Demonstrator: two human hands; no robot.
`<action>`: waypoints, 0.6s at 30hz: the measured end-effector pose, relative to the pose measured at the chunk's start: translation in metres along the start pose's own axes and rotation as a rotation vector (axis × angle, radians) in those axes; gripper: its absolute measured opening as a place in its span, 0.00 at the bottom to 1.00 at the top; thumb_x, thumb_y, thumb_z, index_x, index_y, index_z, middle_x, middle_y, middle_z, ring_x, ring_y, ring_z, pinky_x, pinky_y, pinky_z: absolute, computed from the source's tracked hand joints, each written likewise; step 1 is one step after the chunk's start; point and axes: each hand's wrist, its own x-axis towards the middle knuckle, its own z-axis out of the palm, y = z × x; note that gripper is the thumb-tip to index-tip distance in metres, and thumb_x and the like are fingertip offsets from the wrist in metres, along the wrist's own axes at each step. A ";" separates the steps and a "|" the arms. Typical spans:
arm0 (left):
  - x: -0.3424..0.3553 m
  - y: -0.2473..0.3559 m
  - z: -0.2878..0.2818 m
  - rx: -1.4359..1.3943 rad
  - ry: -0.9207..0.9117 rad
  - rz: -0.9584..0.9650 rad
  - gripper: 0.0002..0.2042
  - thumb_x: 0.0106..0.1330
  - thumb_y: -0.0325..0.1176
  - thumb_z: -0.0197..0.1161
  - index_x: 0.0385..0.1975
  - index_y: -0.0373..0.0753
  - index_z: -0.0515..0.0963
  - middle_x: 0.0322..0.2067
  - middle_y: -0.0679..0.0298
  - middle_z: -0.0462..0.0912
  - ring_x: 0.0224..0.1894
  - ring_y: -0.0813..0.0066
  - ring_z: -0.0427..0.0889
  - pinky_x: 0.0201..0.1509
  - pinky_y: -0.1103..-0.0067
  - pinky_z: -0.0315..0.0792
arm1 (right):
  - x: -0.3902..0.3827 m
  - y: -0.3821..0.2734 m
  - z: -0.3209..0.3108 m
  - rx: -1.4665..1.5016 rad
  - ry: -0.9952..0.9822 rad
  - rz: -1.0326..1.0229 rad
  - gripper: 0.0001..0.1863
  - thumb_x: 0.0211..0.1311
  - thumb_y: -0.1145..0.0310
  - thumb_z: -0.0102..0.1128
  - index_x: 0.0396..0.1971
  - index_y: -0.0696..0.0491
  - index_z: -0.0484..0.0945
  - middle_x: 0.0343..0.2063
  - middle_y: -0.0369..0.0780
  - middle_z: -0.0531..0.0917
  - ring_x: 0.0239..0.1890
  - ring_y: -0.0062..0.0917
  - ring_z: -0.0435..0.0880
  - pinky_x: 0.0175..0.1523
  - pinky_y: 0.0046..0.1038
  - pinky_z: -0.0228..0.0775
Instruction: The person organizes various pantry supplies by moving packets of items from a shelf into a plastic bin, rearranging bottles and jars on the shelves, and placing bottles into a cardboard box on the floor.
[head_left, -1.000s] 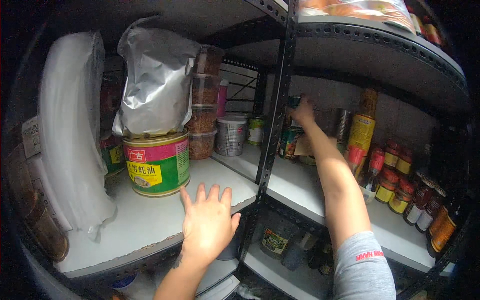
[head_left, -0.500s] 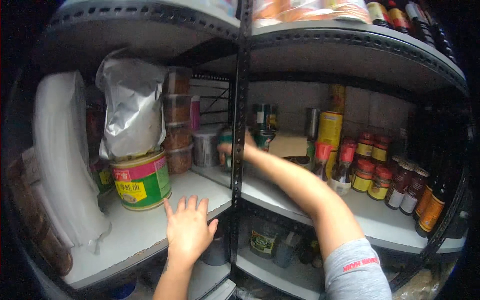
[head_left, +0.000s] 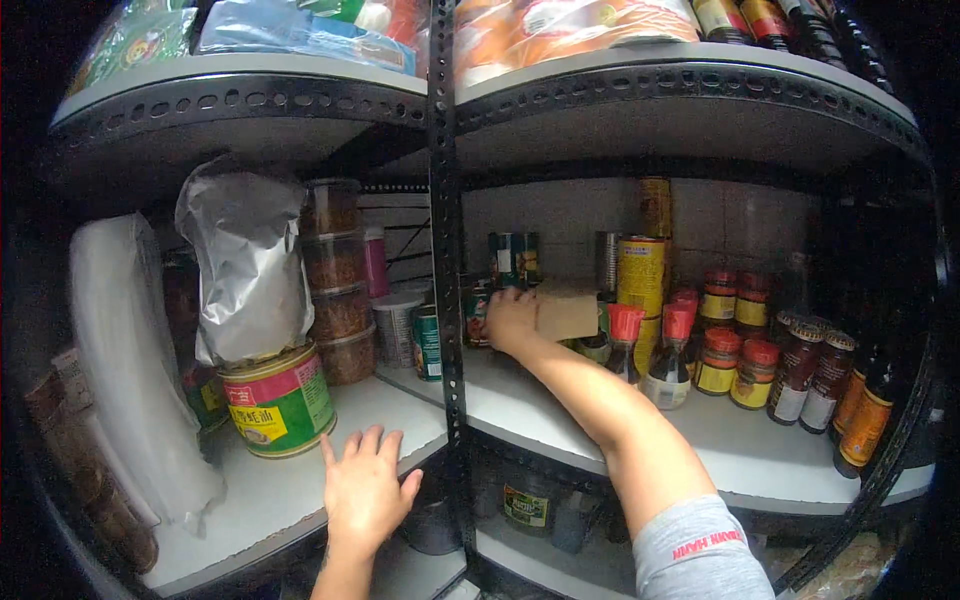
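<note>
My left hand rests with spread fingers at the front edge of the left shelf, beside a large green, yellow and pink tin. It holds nothing. My right hand reaches deep into the right shelf, between a dark can and a brown cardboard piece. Its fingers are bent and partly hidden, so whether they grip the can is unclear. A small green can stands left of the upright post, apart from both hands, next to a grey tub.
A black perforated post divides the shelves. A silver foil bag sits on the large tin, near stacked clear containers. Below my right forearm are red-capped bottles; red-lidded jars and dark bottles stand farther right. Packages fill the upper shelf.
My right hand has let go of the green can left of the post and moved right, into the right shelf. My left hand keeps its place by the shelf edge. The view has tilted up.
</note>
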 end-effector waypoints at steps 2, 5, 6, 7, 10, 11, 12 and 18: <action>0.000 0.002 -0.003 -0.010 -0.018 0.004 0.24 0.53 0.45 0.63 0.48 0.42 0.72 0.49 0.61 0.73 0.54 0.63 0.70 0.64 0.52 0.52 | 0.000 -0.011 0.000 -0.017 0.037 0.002 0.25 0.54 0.53 0.56 0.45 0.56 0.71 0.46 0.47 0.69 0.53 0.44 0.66 0.47 0.53 0.64; -0.001 0.000 -0.002 -0.008 -0.018 0.004 0.24 0.53 0.45 0.63 0.48 0.41 0.72 0.49 0.60 0.73 0.53 0.64 0.71 0.64 0.53 0.52 | -0.012 -0.037 -0.013 0.102 0.094 -0.018 0.25 0.51 0.58 0.58 0.47 0.57 0.69 0.47 0.44 0.68 0.52 0.39 0.65 0.45 0.49 0.68; -0.003 -0.003 -0.001 0.006 -0.003 -0.002 0.24 0.53 0.44 0.64 0.48 0.41 0.72 0.48 0.60 0.73 0.53 0.64 0.71 0.64 0.53 0.52 | -0.019 -0.050 -0.029 0.134 0.019 -0.051 0.21 0.55 0.62 0.53 0.48 0.55 0.70 0.48 0.43 0.68 0.52 0.40 0.64 0.44 0.50 0.68; -0.002 -0.001 -0.002 0.003 -0.001 0.002 0.24 0.53 0.44 0.64 0.48 0.41 0.72 0.48 0.60 0.73 0.53 0.64 0.71 0.64 0.53 0.52 | -0.024 -0.053 -0.042 0.154 -0.052 -0.070 0.17 0.60 0.66 0.48 0.49 0.53 0.71 0.49 0.42 0.68 0.52 0.40 0.64 0.44 0.51 0.68; -0.001 0.001 -0.003 -0.015 0.012 0.017 0.24 0.52 0.44 0.64 0.47 0.41 0.72 0.48 0.60 0.74 0.52 0.64 0.72 0.64 0.53 0.52 | -0.024 -0.057 -0.026 0.205 0.124 -0.087 0.15 0.61 0.65 0.47 0.45 0.52 0.73 0.47 0.41 0.68 0.52 0.38 0.64 0.44 0.51 0.67; -0.001 0.001 -0.003 -0.010 0.005 0.012 0.24 0.52 0.45 0.64 0.48 0.42 0.72 0.48 0.60 0.74 0.53 0.63 0.71 0.64 0.53 0.52 | -0.025 -0.058 -0.028 0.223 0.137 -0.110 0.14 0.61 0.64 0.46 0.45 0.51 0.74 0.47 0.41 0.68 0.52 0.37 0.64 0.44 0.51 0.67; -0.001 0.000 -0.003 -0.005 -0.002 0.006 0.24 0.52 0.45 0.64 0.48 0.43 0.73 0.48 0.61 0.74 0.54 0.63 0.71 0.64 0.53 0.53 | -0.024 -0.058 -0.030 0.229 0.147 -0.102 0.14 0.61 0.65 0.46 0.44 0.50 0.75 0.47 0.41 0.69 0.51 0.37 0.65 0.45 0.52 0.66; -0.003 -0.002 -0.002 0.024 -0.020 0.012 0.25 0.52 0.45 0.64 0.49 0.43 0.71 0.49 0.61 0.73 0.53 0.63 0.71 0.63 0.53 0.54 | -0.006 -0.034 -0.017 -0.064 -0.014 -0.060 0.17 0.61 0.65 0.46 0.50 0.50 0.71 0.49 0.44 0.70 0.52 0.40 0.67 0.48 0.55 0.63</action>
